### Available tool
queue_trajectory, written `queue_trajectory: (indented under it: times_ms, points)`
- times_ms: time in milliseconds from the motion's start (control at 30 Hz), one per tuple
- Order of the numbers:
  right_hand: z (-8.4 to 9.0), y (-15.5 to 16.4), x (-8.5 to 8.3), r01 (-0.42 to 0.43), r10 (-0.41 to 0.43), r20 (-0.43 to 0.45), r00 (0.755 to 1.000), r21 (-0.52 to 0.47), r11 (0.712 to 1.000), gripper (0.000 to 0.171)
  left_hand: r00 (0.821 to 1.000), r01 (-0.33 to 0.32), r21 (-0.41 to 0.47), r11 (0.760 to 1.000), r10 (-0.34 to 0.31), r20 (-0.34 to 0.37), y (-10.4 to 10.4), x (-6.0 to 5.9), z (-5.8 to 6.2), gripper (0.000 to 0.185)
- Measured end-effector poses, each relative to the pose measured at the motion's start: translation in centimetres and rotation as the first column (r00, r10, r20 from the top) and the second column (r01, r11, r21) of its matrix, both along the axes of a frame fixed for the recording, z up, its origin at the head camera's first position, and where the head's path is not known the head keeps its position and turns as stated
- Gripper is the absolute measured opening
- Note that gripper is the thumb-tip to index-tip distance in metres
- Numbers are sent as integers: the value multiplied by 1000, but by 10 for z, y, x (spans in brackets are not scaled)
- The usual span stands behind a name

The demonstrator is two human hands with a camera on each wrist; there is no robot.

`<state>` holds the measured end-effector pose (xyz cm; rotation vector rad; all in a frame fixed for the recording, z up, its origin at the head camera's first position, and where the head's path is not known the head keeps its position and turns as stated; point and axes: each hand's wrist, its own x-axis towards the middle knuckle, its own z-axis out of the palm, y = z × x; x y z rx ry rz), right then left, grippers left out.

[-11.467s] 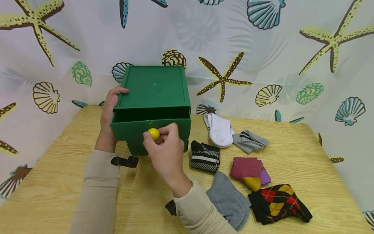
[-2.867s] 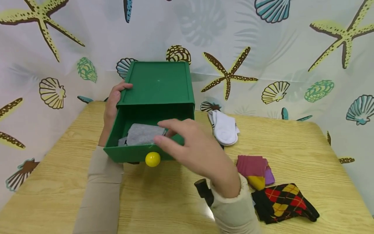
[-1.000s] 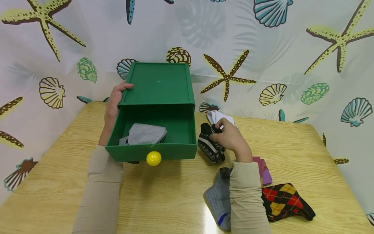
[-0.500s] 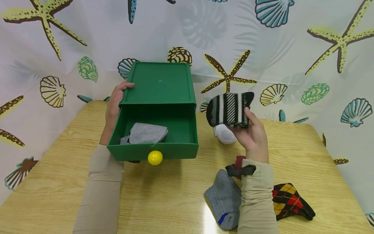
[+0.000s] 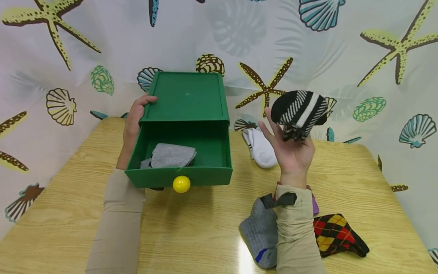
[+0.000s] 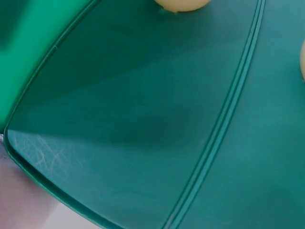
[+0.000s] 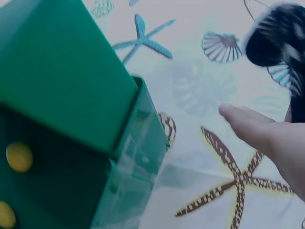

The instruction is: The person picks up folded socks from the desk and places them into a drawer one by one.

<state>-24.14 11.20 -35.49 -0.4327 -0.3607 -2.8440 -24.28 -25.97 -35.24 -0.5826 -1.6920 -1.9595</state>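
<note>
My left hand (image 5: 132,127) grips the left side of a green drawer box (image 5: 188,97), fingertips over its top edge. The box's top drawer (image 5: 210,177), with a yellow knob (image 5: 181,184), stands pulled out. Inside it, on the left, lie folded grey socks (image 5: 172,156). My right hand (image 5: 292,158) holds a folded pair of black-and-white patterned socks (image 5: 302,110) above the table, right of the box. Its palm faces me and two fingers stick out to the left; the socks hide the other fingers. In the right wrist view, the socks (image 7: 274,45) are blurred.
White socks (image 5: 262,150) lie behind the right forearm. Grey socks (image 5: 261,236) and argyle socks (image 5: 340,236) lie on either side of the sleeve, which mostly hides a maroon and purple pair (image 5: 315,205). A patterned curtain (image 5: 119,45) hangs behind the wooden table (image 5: 191,236).
The drawer was pulled out and grey socks came to lie in it. My right hand took the black-and-white socks off the table, lifted them and turned them. My left hand stayed put.
</note>
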Motion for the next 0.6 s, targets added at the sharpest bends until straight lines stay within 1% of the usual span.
queue_trajectory:
  times_ms: [67,133,200,300,400,467,600]
  points:
    - [3,-2,1,-22,22,-6,1000,-78,997,21,1000,-4,1,1000,4,-1,0,0,0,37]
    - [6,-3,2,-28,32,26,999,-142,990,25,1000,-8,4,1000,8,-5,0,0,-1,37]
    - [7,-3,3,-36,46,53,998,-182,983,34,1000,-12,4,1000,12,-4,-1,-1,-1,37]
    - [8,-1,4,-25,44,93,995,-198,980,42,1000,-12,5,1000,12,-3,-1,-1,-2,36]
    - [9,2,5,-17,38,102,994,-202,979,46,1000,-13,5,1000,13,-2,-1,-1,-2,37]
    - [11,3,5,-18,41,104,994,-207,978,45,1000,-12,5,1000,12,-3,-1,-1,-2,37]
    - [14,3,6,-23,48,109,993,-224,974,36,1000,-6,6,1000,6,-1,0,0,-1,37]
